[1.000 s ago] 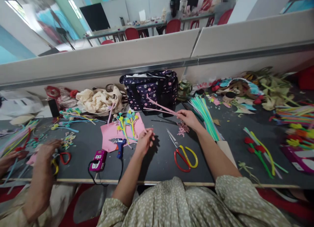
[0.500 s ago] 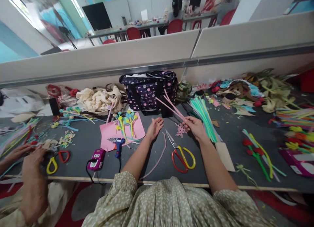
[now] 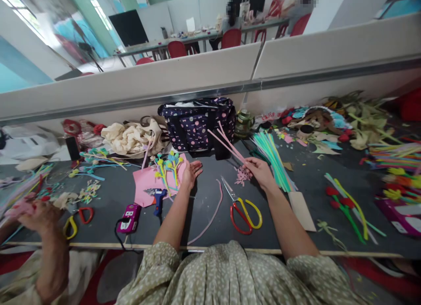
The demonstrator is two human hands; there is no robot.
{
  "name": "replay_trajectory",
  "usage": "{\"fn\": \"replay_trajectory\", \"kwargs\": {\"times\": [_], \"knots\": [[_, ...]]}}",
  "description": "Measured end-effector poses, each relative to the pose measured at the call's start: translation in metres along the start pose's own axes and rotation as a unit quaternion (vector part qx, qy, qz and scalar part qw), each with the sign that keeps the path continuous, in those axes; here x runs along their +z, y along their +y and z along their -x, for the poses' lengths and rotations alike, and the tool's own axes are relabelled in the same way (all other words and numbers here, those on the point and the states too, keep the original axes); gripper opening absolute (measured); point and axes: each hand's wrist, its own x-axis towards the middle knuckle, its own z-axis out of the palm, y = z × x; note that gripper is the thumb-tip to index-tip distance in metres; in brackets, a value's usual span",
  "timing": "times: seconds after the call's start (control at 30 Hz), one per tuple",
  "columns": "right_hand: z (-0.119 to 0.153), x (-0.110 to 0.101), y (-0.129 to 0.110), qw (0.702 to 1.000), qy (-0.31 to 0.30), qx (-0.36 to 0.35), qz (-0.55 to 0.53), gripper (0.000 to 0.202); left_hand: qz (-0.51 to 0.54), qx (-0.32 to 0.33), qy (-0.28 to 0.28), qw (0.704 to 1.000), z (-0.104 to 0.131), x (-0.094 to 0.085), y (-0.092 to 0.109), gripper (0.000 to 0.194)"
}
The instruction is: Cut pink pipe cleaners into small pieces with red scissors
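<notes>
My right hand [image 3: 258,171] is closed on a few pink pipe cleaners [image 3: 226,141], which point up and left toward the bag. Under its fingertips lies a small pile of cut pink pieces [image 3: 242,175]. My left hand [image 3: 191,172] is open, palm turned inward, at the right edge of a pink sheet [image 3: 144,182] that carries yellow and blue pipe-cleaner flowers [image 3: 171,166]. Between my forearms rest scissors [image 3: 245,213] with red and yellow handles, blades apart, and a single curved pink pipe cleaner [image 3: 210,219]. A blue glue gun [image 3: 159,201] lies left of my left forearm.
A dark patterned bag [image 3: 197,127] stands at the back. Green pipe cleaners [image 3: 274,160] and a beige card [image 3: 301,211] lie to the right, with red flowers [image 3: 345,206] beyond. At left are a purple box [image 3: 129,218], other scissors [image 3: 78,219] and a co-worker's hands [image 3: 39,215].
My left hand has moved left, away from the pink pipe cleaners, to the pink sheet. My right hand keeps hold of the pipe cleaners. The co-worker's hands have shifted, with something pink in them.
</notes>
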Motion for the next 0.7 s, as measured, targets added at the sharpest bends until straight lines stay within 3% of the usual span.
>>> {"fn": "replay_trajectory", "kwargs": {"times": [0.13,0.23,0.33,0.4,0.47,0.57,0.63,0.7], "knots": [[0.000,0.009,-0.004,1.000,-0.018,-0.007,-0.001,0.041,0.012,0.134,0.089,0.987,-0.005,-0.008,0.014,0.051],[0.000,0.009,-0.004,1.000,-0.017,-0.008,0.005,0.043,-0.130,0.172,0.051,0.975,-0.001,-0.017,0.027,0.049],[0.001,0.005,0.000,1.000,-0.005,-0.002,-0.005,0.042,-0.228,0.183,0.033,0.956,0.018,-0.023,0.027,0.024],[0.001,0.004,0.002,1.000,-0.004,0.003,-0.011,0.042,-0.308,0.191,-0.003,0.932,0.034,-0.024,0.020,0.017],[0.003,0.005,0.004,1.000,-0.008,0.004,-0.011,0.042,-0.508,0.241,-0.078,0.823,0.049,-0.024,0.011,0.009],[0.004,0.009,0.005,1.000,-0.014,0.002,-0.004,0.041,-0.664,0.268,-0.098,0.692,0.060,-0.027,0.002,0.015],[0.005,0.010,0.005,1.000,-0.018,-0.002,-0.002,0.039,-0.707,0.264,-0.092,0.649,0.062,-0.033,0.001,0.021],[0.004,0.012,0.006,1.000,-0.022,-0.006,0.003,0.037,-0.730,0.260,-0.087,0.626,0.062,-0.040,0.004,0.021]]}}
